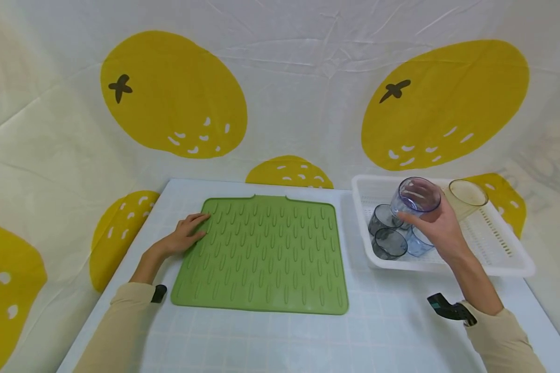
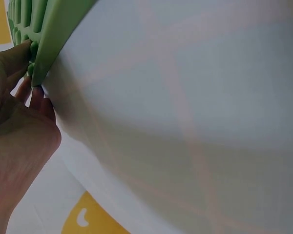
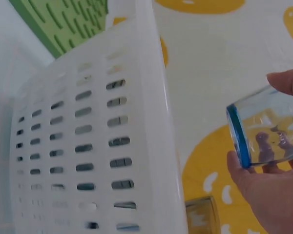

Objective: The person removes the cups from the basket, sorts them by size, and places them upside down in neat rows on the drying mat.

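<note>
My right hand (image 1: 436,223) grips a blue-purple tinted drinking glass (image 1: 414,196) around its side, above a white plastic basket (image 1: 452,267). In the right wrist view the glass (image 3: 266,131) has a blue rim and is tilted. Below it in the basket sit two dark grey glasses (image 1: 390,244) and a light blue glass (image 1: 419,241), partly hidden by the hand. An amber glass (image 1: 469,199) stands just right of the hand. My left hand (image 1: 184,234) rests its fingers at the left edge of a green ridged mat (image 1: 266,254).
The basket has slotted walls (image 3: 83,131) and stands at the table's back right. Both it and the mat lie on a pale checked table (image 1: 280,342). A white curtain with yellow fruit prints (image 1: 303,103) hangs behind and beside the table.
</note>
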The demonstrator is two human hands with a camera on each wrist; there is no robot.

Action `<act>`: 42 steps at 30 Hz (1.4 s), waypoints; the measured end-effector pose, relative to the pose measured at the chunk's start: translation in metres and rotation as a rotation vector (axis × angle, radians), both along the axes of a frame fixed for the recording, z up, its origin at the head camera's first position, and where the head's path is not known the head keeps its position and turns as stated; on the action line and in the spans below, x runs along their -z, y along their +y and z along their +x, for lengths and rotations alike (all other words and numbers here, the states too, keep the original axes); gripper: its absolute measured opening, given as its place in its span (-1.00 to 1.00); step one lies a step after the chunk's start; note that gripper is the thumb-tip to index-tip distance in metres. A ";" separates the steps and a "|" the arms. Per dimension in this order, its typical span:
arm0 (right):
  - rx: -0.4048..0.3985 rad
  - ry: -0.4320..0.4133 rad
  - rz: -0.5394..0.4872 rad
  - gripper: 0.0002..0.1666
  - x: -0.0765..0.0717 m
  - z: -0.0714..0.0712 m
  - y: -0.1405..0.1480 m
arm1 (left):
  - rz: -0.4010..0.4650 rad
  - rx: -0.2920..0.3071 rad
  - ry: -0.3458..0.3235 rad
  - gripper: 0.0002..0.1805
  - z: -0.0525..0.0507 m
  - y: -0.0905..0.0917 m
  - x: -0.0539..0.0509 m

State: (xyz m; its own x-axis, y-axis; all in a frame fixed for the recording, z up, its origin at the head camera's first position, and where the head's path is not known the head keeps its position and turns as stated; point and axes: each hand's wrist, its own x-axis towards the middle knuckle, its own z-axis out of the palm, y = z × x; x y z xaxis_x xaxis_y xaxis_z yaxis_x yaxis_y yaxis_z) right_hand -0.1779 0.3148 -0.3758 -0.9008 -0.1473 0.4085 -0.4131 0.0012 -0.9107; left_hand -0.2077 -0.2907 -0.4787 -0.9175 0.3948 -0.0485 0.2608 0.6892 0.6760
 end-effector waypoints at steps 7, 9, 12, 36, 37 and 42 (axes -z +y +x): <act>-0.015 -0.028 -0.018 -0.11 0.003 -0.004 -0.020 | -0.001 0.007 0.020 -0.43 0.000 0.001 -0.001; -0.022 -0.041 -0.024 -0.11 0.003 -0.006 -0.027 | 0.002 0.008 0.022 -0.44 0.000 0.001 -0.002; -0.028 -0.053 -0.025 -0.12 0.004 -0.007 -0.037 | 0.002 0.013 0.028 -0.43 -0.001 0.000 -0.002; -0.047 -0.140 -0.073 -0.13 0.012 -0.027 -0.123 | -0.019 -0.058 0.067 -0.47 -0.005 0.011 -0.007; -0.047 -0.148 -0.074 -0.13 0.013 -0.027 -0.126 | -0.015 -0.070 0.062 -0.48 -0.005 0.013 -0.009; -0.054 -0.162 -0.074 -0.13 0.020 -0.031 -0.138 | -0.009 -0.107 0.120 -0.52 -0.006 0.024 -0.017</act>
State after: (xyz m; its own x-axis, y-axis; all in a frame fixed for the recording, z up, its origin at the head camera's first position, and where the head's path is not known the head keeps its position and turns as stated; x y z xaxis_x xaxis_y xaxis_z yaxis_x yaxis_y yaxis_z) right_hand -0.2088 0.1765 -0.3954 -0.9472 -0.1723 0.2704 -0.2589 -0.0869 -0.9620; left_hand -0.2137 -0.2664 -0.4614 -0.9536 0.2947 0.0611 0.2644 0.7231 0.6382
